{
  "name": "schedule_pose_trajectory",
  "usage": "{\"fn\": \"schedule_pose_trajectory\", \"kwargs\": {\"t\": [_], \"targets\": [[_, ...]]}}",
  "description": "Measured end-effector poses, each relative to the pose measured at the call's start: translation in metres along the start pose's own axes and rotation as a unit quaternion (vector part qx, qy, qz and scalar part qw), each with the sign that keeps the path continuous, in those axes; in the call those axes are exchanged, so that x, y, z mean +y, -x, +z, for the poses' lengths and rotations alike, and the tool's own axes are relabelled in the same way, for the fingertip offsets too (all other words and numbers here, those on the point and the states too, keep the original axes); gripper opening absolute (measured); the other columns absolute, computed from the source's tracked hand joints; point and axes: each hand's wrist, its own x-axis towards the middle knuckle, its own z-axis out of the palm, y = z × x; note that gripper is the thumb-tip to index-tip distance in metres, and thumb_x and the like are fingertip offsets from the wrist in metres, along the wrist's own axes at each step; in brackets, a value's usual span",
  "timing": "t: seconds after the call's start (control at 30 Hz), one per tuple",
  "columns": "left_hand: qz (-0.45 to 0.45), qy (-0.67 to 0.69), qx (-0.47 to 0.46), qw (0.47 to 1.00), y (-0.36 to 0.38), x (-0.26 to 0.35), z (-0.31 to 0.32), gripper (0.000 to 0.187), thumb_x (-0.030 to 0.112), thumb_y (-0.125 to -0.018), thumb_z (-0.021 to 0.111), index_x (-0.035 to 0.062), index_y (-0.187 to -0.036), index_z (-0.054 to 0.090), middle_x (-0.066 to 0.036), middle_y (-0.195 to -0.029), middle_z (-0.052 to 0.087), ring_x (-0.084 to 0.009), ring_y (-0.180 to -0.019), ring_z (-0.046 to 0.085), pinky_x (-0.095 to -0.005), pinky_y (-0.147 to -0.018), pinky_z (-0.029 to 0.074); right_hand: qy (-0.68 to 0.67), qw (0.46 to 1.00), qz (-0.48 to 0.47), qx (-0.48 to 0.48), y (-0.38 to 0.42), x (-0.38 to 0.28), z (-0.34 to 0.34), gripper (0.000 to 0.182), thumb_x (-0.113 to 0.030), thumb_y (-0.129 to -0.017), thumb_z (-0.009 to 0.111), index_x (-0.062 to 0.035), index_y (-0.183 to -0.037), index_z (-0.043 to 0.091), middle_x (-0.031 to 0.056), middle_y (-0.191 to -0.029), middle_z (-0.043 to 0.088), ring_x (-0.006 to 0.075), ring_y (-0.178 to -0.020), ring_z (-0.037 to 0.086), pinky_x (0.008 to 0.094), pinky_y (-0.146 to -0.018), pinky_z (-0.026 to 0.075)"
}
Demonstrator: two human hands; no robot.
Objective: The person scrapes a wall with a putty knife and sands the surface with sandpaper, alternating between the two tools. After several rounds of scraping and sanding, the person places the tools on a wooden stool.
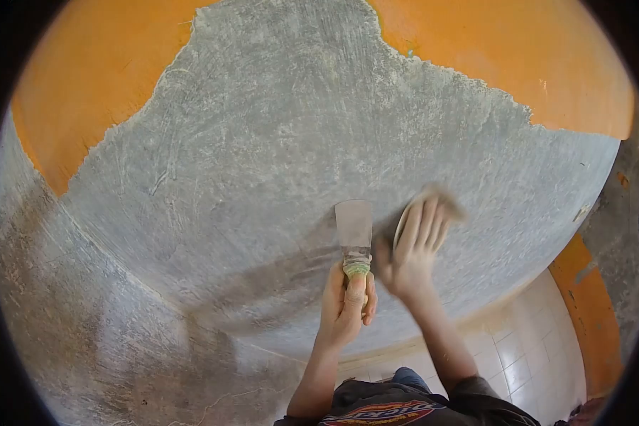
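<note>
My left hand (pixel 344 305) is closed around the handle of a putty knife (pixel 355 226), its broad metal blade pointing up in front of the wall. Greenish wrapping shows where the handle meets the blade. To the right, my right hand (pixel 417 259) lies against the scraped grey wall (pixel 277 163), fingers together and blurred at the tips. Under its palm, a thin piece of sandpaper (pixel 402 226) shows only as a pale curved edge; the rest is hidden by the fingers.
Orange paint (pixel 106 78) with ragged edges covers the wall's upper left, and another orange patch (pixel 504 57) the upper right. A rough grey-brown wall (pixel 106 319) meets it at a corner on the left. Pale floor tiles (pixel 518 341) lie below right, beside an orange strip (pixel 586 305).
</note>
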Motion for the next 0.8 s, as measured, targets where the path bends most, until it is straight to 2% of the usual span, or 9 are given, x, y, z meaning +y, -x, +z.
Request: {"fn": "schedule_pose_trajectory", "kwargs": {"t": [0.1, 0.2, 0.33, 0.43, 0.53, 0.6, 0.7, 0.77, 0.8], "targets": [[0.003, 0.029, -0.009, 1.0, 0.001, 0.0, -0.001, 0.028, 0.022, -0.101, 0.04, 0.0025, -0.121, 0.044, -0.004, -0.08, 0.049, -0.0081, -0.05, 0.046, -0.0218, -0.039, 0.038, 0.059, 0.991, -0.032, -0.117, 0.09, -0.004, 0.029, 0.063, -0.034, -0.078, 0.059, 0.0095, -0.122, 0.044, 0.0313, -0.122, 0.043, 0.0475, -0.11, 0.042, 0.0642, -0.093, 0.025], [0.019, 0.035, -0.012, 0.999, -0.002, -0.004, -0.005, 0.029, 0.024, -0.1, 0.043, 0.0027, -0.119, 0.045, -0.004, -0.077, 0.049, -0.0077, -0.048, 0.045, -0.0219, -0.038, 0.036, -0.009, 0.988, -0.027, -0.149, 0.122, 0.002, 0.039, 0.062, -0.035, -0.079, 0.057, 0.0104, -0.12, 0.045, 0.0322, -0.119, 0.044, 0.0474, -0.11, 0.042, 0.0642, -0.094, 0.025], [0.009, 0.031, -0.005, 0.999, -0.004, -0.006, -0.011, 0.033, 0.029, -0.099, 0.046, 0.003, -0.118, 0.045, -0.003, -0.073, 0.049, -0.0072, -0.044, 0.043, -0.0219, -0.035, 0.034, -0.039, 0.999, -0.005, 0.033, -0.001, 0.0, -0.005, 0.061, -0.03, -0.084, 0.056, 0.0093, -0.128, 0.043, 0.0335, -0.133, 0.039, 0.0501, -0.124, 0.036, 0.0629, -0.102, 0.02], [0.002, 0.024, 0.003, 1.0, -0.005, -0.006, -0.012, 0.034, 0.03, -0.099, 0.046, 0.0026, -0.118, 0.045, -0.003, -0.073, 0.05, -0.0071, -0.043, 0.043, -0.0217, -0.035, 0.034, -0.041, 0.995, -0.006, 0.088, -0.042, 0.004, -0.014, 0.065, -0.027, -0.084, 0.058, 0.0091, -0.134, 0.039, 0.0335, -0.141, 0.032, 0.049, -0.132, 0.028, 0.0609, -0.107, 0.014], [0.005, 0.021, 0.001, 1.0, -0.005, -0.003, -0.011, 0.034, 0.029, -0.099, 0.046, 0.0018, -0.119, 0.045, -0.004, -0.076, 0.05, -0.0073, -0.046, 0.045, -0.0215, -0.036, 0.035, 0.003, 0.998, -0.015, 0.064, -0.023, 0.0, -0.001, 0.068, -0.028, -0.083, 0.059, 0.0087, -0.135, 0.038, 0.0335, -0.142, 0.031, 0.0474, -0.135, 0.025, 0.0608, -0.108, 0.012], [0.013, 0.018, -0.004, 1.0, -0.004, -0.004, -0.011, 0.034, 0.029, -0.099, 0.046, 0.0013, -0.119, 0.045, -0.004, -0.078, 0.051, -0.0074, -0.047, 0.045, -0.0215, -0.037, 0.035, 0.01, 0.999, -0.01, 0.03, 0.015, -0.009, 0.011, 0.059, -0.031, -0.08, 0.059, 0.0094, -0.121, 0.047, 0.0307, -0.122, 0.046, 0.0454, -0.113, 0.043, 0.0603, -0.095, 0.028], [0.022, 0.038, -0.026, 0.999, -0.004, -0.001, -0.012, 0.037, 0.028, -0.099, 0.046, 0.0005, -0.123, 0.043, -0.004, -0.083, 0.051, -0.0079, -0.051, 0.047, -0.0215, -0.039, 0.037, 0.049, 0.997, -0.036, -0.052, 0.085, -0.009, 0.028, 0.06, -0.034, -0.077, 0.057, 0.0095, -0.119, 0.048, 0.029, -0.117, 0.048, 0.0443, -0.106, 0.046, 0.0602, -0.089, 0.03], [0.016, 0.016, -0.022, 0.999, -0.006, 0.007, -0.008, 0.028, 0.032, -0.101, 0.042, 0.0038, -0.099, 0.041, -0.005, -0.069, 0.049, -0.0062, -0.048, 0.043, -0.0201, -0.041, 0.035, -0.025, 0.995, -0.071, -0.065, 0.094, -0.006, 0.027, 0.061, -0.031, -0.075, 0.058, 0.0091, -0.12, 0.047, 0.0288, -0.116, 0.048, 0.044, -0.105, 0.046, 0.0607, -0.088, 0.03], [0.018, 0.016, -0.023, 0.999, -0.007, 0.009, -0.009, 0.028, 0.032, -0.101, 0.042, 0.0038, -0.099, 0.041, -0.005, -0.069, 0.049, -0.0062, -0.048, 0.043, -0.0201, -0.041, 0.035, -0.041, 0.993, -0.049, -0.098, 0.072, -0.005, 0.018, 0.062, -0.033, -0.077, 0.059, 0.0084, -0.121, 0.047, 0.0296, -0.12, 0.046, 0.0439, -0.108, 0.045, 0.0608, -0.091, 0.029]]}}
